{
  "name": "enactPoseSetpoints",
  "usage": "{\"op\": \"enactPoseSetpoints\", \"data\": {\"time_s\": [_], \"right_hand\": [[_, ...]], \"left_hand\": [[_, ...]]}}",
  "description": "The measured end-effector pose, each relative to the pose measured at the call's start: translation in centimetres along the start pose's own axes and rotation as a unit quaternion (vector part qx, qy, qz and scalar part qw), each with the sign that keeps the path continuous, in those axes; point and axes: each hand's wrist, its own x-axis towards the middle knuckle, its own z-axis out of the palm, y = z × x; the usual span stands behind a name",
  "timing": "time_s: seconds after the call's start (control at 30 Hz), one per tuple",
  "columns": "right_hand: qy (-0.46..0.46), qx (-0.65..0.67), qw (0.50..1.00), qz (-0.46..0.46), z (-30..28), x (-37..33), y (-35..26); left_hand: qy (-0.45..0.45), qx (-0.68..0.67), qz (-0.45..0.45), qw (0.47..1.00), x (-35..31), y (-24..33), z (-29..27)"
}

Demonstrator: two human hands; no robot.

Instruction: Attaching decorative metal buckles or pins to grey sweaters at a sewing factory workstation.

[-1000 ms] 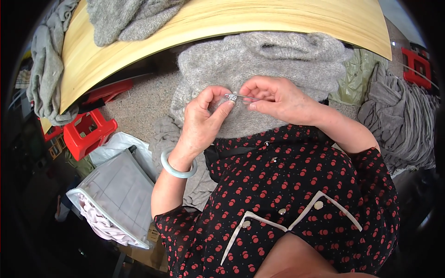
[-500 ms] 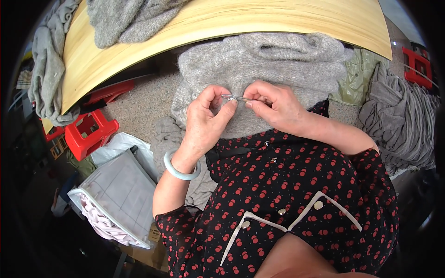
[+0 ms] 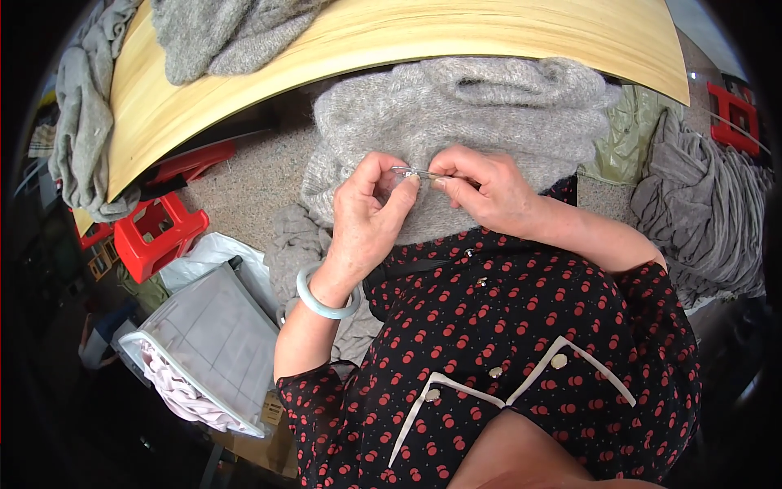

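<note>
1. Tool (image 3: 427, 173): slim, silvery metal, held crosswise, approx. level, w/ a glint nr. its L part; R end hidden, exact type unclear.
2. Knit (image 3: 481, 126): lt.-gray, fuzzy, spread in soft folds below the tool, upper edge folded over w/ a dark slit showing; contact w/ tool can't be told.
</note>
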Motion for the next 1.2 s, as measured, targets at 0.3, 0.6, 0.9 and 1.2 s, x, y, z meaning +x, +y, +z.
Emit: {"op": "enactPoseSetpoints", "data": {"time_s": [0.3, 0.6, 0.9, 1.2], "right_hand": [[-0.049, 0.115, 0.984, 0.126, -0.1, 0.3, -0.5], [-0.053, 0.149, 0.973, 0.165, 0.1, 0.6, -0.5], [-0.014, 0.007, 0.998, 0.065, 0.6, 0.9, -0.2], [-0.029, 0.169, 0.969, 0.18, 0.2, 1.7, -0.9]], "left_hand": [[-0.021, -0.025, -0.024, 0.999, 0.4, 0.0, -0.3], [-0.029, -0.027, -0.039, 0.998, 0.2, -0.2, -0.4], [-0.006, 0.004, -0.025, 1.0, 0.3, -0.9, -0.2], [-0.028, -0.085, -0.046, 0.995, 0.4, -1.3, -0.9]]}}
